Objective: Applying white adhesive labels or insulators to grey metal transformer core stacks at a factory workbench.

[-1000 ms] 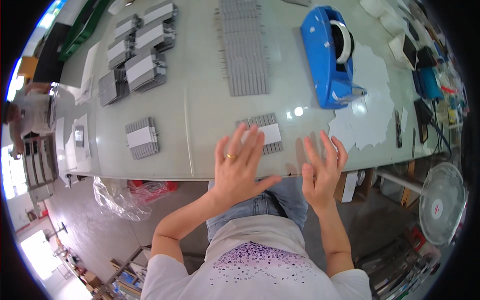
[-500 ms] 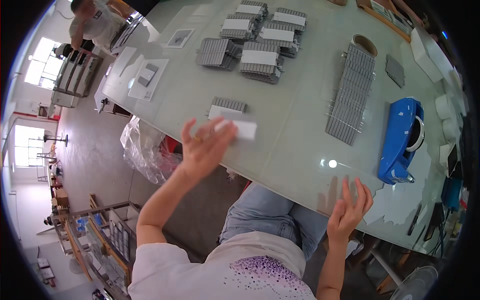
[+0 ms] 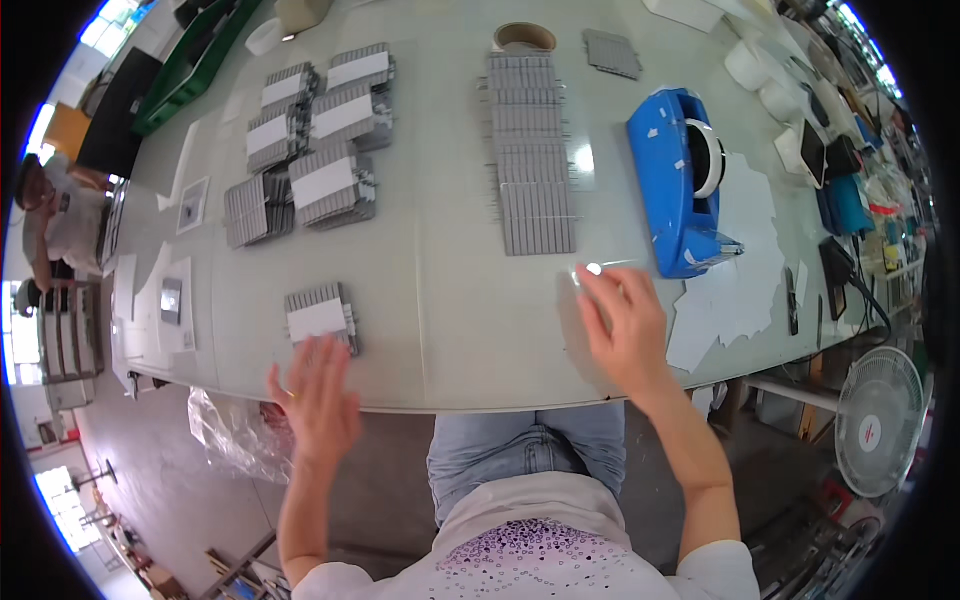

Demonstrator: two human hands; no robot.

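My left hand [image 3: 322, 405] is over the near table edge with its fingers spread. Its fingertips reach the near side of a small stack of grey ribbed strips [image 3: 318, 292], which has a white paper piece [image 3: 316, 318] on top; I cannot tell whether they touch. My right hand [image 3: 632, 335] hovers above the table with fingers apart and slightly bent, nothing visible in them. Beyond it lies a long row of grey ribbed strips [image 3: 535, 190] with thin wires at its sides. To its right stands a blue tape dispenser [image 3: 655, 185] holding a tape roll [image 3: 708, 160].
Several paper-topped grey stacks [image 3: 325, 190] stand at the back left. A brown tape ring [image 3: 525, 38] and a loose grey piece [image 3: 611, 53] lie farther back. White sheets [image 3: 740, 270] and a knife [image 3: 792, 300] are right. A fan [image 3: 880, 420] stands beyond the table.
The view has swung to the right. The white piece blurred at my left fingertips before no longer shows there; that hand is by the stack's near side. My right hand has moved farther over the table.
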